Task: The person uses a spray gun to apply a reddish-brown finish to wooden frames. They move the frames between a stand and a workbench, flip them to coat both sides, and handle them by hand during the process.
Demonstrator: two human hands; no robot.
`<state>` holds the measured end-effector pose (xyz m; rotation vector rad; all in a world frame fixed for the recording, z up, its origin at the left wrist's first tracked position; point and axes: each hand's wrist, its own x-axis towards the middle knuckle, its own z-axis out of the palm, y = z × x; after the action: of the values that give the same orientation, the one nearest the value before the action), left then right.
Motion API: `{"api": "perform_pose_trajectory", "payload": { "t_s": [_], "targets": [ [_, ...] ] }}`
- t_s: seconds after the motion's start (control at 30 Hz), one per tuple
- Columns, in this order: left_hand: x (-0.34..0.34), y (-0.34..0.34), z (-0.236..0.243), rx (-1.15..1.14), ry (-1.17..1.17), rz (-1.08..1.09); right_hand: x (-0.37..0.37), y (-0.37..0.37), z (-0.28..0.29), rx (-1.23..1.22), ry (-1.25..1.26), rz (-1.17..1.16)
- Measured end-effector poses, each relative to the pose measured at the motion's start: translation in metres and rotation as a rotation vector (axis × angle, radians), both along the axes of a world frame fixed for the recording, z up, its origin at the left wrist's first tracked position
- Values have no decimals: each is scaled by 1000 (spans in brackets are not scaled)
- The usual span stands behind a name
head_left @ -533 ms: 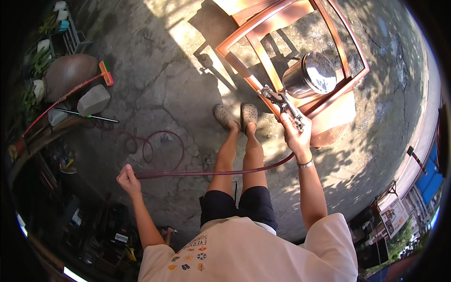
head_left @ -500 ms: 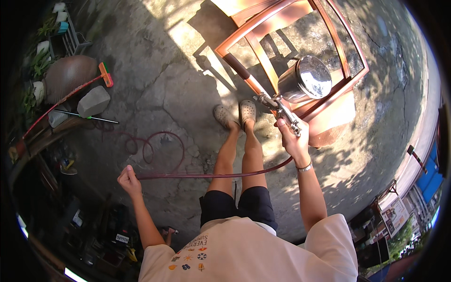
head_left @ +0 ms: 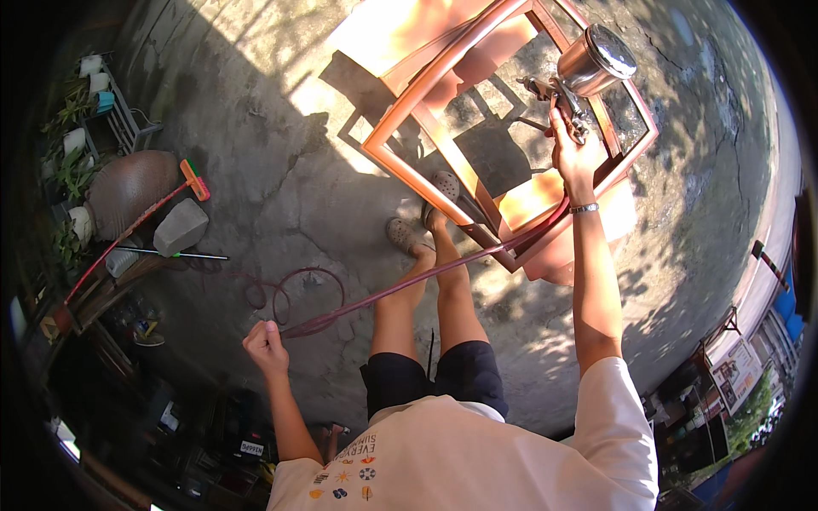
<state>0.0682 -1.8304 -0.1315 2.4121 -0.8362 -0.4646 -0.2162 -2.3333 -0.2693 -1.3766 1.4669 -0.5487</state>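
Note:
My right hand (head_left: pixel 576 160) is closed around the handle of a metal spray gun (head_left: pixel 571 109), which has a shiny silver cup (head_left: pixel 595 64) attached. It is held above the far right part of a reddish-brown wooden frame (head_left: pixel 407 98). From the gun, a dark red hose (head_left: pixel 426 278) runs slanting across in front of my legs to the left. There my left hand (head_left: pixel 266 347) is in a fist around the hose, whose slack lies in loops on the ground beyond it. The gun's trigger is partly hidden by my fingers.
Flat orange-brown panels (head_left: pixel 375 43) support the frame. At the left are a grey block (head_left: pixel 181 226), a large brown jar (head_left: pixel 129 194), an orange-headed broom (head_left: pixel 194 180) and potted plants. Cracked concrete (head_left: pixel 247 170) spreads beneath my feet. Dark clutter fills the lower left.
My right hand has carried the spray gun farther out and to the right. My left hand has shifted right and slightly nearer. The hose now slants. My feet have shifted, one ahead of the other.

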Motion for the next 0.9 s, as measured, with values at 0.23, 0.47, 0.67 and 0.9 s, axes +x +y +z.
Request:
{"api": "perform_pose_trajectory", "payload": {
  "t_s": [0.23,0.47,0.67,0.9],
  "targets": [
    [-19,-88,3,-76,44,-132,-4,-128,-7,-291,129,-111],
    [-20,-94,-5,-89,60,-51,3,-151,26,-391,40,-321],
    [5,-53,-3,-18,4,55,-7,-37,27,-89,-51,-229],
    [32,7,6,-6,-57,122,-1,131,74,48,-54,214]
  ]
}}
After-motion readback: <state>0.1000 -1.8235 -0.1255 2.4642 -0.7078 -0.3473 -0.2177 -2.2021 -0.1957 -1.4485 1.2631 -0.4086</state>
